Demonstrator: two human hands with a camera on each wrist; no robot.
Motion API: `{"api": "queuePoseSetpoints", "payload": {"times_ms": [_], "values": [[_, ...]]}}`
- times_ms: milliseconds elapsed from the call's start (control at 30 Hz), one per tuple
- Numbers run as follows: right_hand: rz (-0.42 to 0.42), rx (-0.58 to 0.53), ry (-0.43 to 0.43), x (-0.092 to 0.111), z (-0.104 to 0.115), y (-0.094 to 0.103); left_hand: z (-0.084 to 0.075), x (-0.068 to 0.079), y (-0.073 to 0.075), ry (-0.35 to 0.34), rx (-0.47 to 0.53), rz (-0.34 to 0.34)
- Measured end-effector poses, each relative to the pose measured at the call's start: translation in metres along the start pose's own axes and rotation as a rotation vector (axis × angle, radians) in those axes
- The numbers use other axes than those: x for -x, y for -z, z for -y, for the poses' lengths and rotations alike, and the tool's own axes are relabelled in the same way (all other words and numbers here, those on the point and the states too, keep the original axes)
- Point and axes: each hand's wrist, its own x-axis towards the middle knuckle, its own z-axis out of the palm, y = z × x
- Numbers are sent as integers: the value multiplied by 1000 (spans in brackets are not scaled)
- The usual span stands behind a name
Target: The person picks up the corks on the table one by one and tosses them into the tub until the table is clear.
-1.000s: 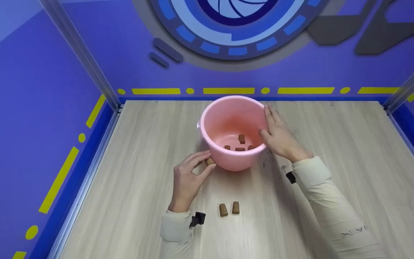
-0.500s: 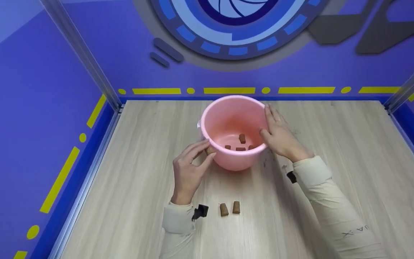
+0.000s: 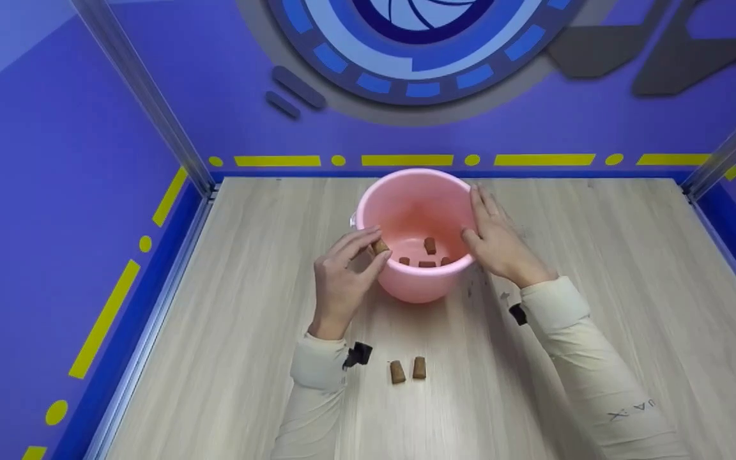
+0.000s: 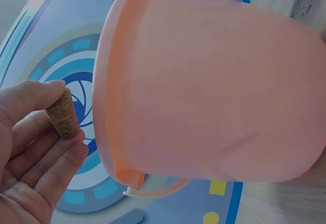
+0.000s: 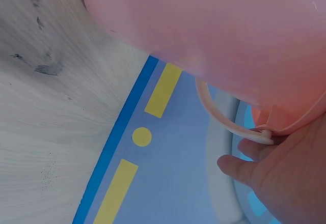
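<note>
My left hand [image 3: 342, 275] pinches a tapered brown cork [image 4: 64, 113] between thumb and fingertips. The cork is at the front-left rim of a pink bucket [image 3: 416, 284], just above the rim in the head view; the left wrist view shows it outside the mouth, apart from the rim. My right hand [image 3: 502, 246] holds the bucket's right rim, its thumb over the edge; in the right wrist view it lies beside the handle joint. Several corks [image 3: 430, 245] lie on the bucket's floor, some partly hidden by the front rim. Two more corks, a left one [image 3: 397, 372] and a right one [image 3: 419, 368], are on the table.
The bucket stands on a pale wood-grain table [image 3: 246, 306]. Blue printed panels [image 3: 278, 134] rise at the back and both sides. A pale handle [image 5: 219, 114] hangs down the bucket's outside. Dark scuffs [image 5: 47, 69] mark the tabletop near its base.
My left hand has risen along the bucket's left front with the cork, from beside its wall up to the rim. The right hand and the bucket have stayed in place.
</note>
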Motion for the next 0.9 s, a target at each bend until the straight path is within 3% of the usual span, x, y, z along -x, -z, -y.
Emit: {"api": "queuePoseSetpoints", "payload": {"times_ms": [400,667,900], "values": [[6,-1,-16,1,2,1,9,-16,-9,-13,-5,53],[3,4,-15,0,1,0,21,-25,-16,39,19,87],[8,-4,-21,0,1,1,26,-34,-22,35,37,102]]}}
